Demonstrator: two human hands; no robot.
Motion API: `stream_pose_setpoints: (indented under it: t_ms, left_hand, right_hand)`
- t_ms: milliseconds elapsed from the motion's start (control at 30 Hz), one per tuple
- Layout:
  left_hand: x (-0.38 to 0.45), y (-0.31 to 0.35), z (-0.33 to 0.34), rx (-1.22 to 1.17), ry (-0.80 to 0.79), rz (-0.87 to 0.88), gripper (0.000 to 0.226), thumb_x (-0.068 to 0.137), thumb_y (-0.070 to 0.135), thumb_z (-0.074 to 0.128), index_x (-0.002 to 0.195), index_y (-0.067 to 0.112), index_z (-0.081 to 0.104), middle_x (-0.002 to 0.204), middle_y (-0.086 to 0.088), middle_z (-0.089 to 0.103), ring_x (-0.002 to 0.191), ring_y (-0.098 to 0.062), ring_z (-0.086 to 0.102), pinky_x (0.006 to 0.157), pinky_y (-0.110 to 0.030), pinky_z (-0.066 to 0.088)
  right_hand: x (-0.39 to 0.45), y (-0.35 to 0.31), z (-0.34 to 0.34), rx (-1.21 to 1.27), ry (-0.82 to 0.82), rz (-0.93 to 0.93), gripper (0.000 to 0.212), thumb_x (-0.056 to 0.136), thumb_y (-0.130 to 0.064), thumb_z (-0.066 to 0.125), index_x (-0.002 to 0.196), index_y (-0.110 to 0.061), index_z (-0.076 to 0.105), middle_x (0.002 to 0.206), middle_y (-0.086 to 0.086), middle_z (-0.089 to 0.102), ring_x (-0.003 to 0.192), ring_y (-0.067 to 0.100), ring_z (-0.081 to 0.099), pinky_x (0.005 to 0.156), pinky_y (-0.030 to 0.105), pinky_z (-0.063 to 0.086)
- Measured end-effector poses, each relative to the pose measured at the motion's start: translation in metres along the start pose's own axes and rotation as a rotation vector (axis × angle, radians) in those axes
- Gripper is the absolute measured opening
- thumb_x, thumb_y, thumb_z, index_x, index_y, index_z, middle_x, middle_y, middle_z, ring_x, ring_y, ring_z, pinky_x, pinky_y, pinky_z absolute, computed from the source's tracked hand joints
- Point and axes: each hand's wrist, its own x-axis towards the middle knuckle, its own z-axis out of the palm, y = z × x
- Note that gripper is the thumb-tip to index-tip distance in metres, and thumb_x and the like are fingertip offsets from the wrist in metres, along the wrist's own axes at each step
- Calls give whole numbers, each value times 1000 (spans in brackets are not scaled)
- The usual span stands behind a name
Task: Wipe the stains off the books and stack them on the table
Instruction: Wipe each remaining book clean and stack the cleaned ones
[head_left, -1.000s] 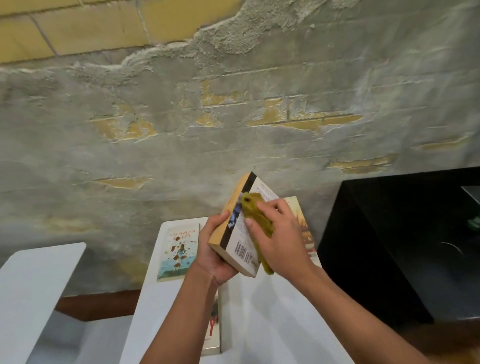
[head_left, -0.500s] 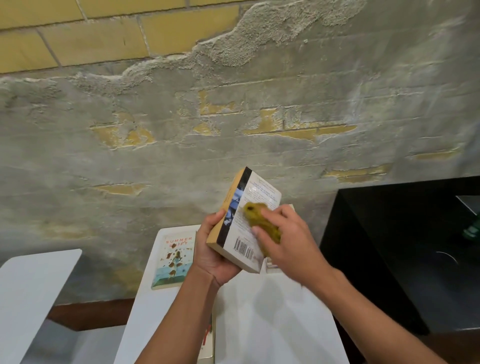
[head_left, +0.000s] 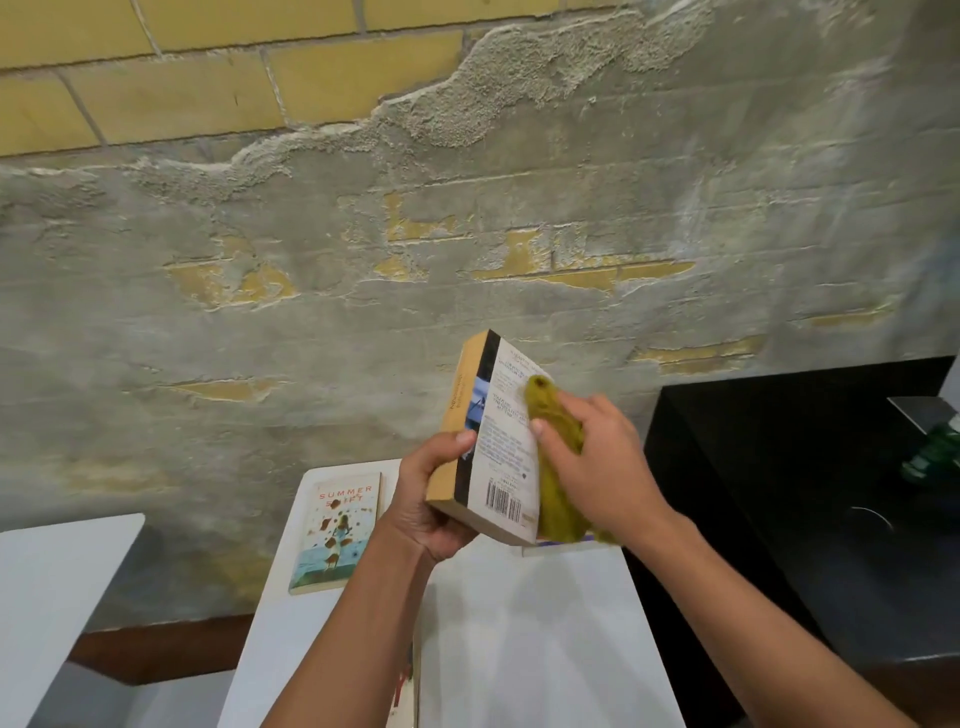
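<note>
Left hand (head_left: 423, 506) grips the paperback (head_left: 491, 441) by its spine edge, thumb on the back cover, holding it tilted up above the white table (head_left: 545, 623). Right hand (head_left: 597, 462) is curled round a yellow-green cloth (head_left: 553, 431), pressed vs. the book's back cover. Left of the paperback, a stained "Summer" book (head_left: 337, 532) lies flat on the table. Another book's edge (head_left: 408, 691) shows under the left forearm.

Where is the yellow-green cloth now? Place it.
In the head view, right of centre: the right hand presses the yellow-green cloth on the held paperback's back cover.
</note>
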Motion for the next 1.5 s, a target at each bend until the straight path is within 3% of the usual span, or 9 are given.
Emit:
stream_pose_setpoints:
  t_ms: [100,233,433,600,767,900,1033,1267,1500]
  left_hand:
    - [2,5,9,45,11,18,85,41,27,94,120,8,71,117,-20,67,100,-35,65,94,-49,48]
    - [10,13,16,-45,18,123,83,51,28,89,128,7,67,121,-19,67,102,-34,68,88,-45,56]
    - [14,8,19,-129,26,210,90,57,28,87,137,0,57,123,-25,66,102,-38,69,82,-45,59]
    - [14,4,25,-83,131,204,58,80,33,68,129,3,64,121,-20,69,105,-30,70,84,-39,60]
    - [12,12,22,46,72,127,38,73,26,70,107,12,77,98,-14,74,82,-26,72,70,-38,60]
    - [11,11,21,151,76,89,52,61,33,77,110,14,77,105,-15,73,87,-28,70,84,-43,55]
    - [10,16,25,105,78,125,35,70,22,74,103,12,78,96,-13,74,81,-26,72,73,-37,59]
    - [10,24,19,23,145,160,58,90,44,55,134,7,63,130,-20,65,113,-32,66,94,-43,56]
    - [5,15,22,134,101,83,55,87,53,56,122,15,72,121,-15,70,104,-29,70,84,-43,58]
  right_hand:
    - [13,4,-7,-5,76,55,36,100,-41,53,134,-31,57,105,-7,51,103,8,51,96,37,49]
    - [-17,-20,3,-16,-33,-81,39,98,-42,55,136,-30,56,104,-17,46,99,-1,49,79,13,44]
    - [-38,-38,10,90,-48,-258,30,97,-36,61,125,-24,63,103,-17,46,109,5,49,92,18,47]
    - [-16,-52,10,231,-6,-213,27,97,-35,61,123,-33,65,105,-9,54,107,2,54,89,13,46]
    - [34,-45,4,184,138,-100,28,99,-38,56,125,-30,64,101,-8,55,96,-2,53,78,15,41]
    - [59,-41,-4,147,200,-78,28,101,-38,54,124,-27,64,101,-5,53,94,-1,51,75,12,35]
    - [40,-46,6,120,133,-149,33,99,-41,55,128,-27,63,99,-7,50,93,-3,50,77,10,38]
    - [-27,-50,25,242,-18,-271,22,98,-35,59,118,-27,66,99,-15,49,105,5,53,84,10,44]
    - [22,-34,22,229,267,-286,25,99,-33,58,118,-18,66,97,0,49,89,9,55,75,16,46]
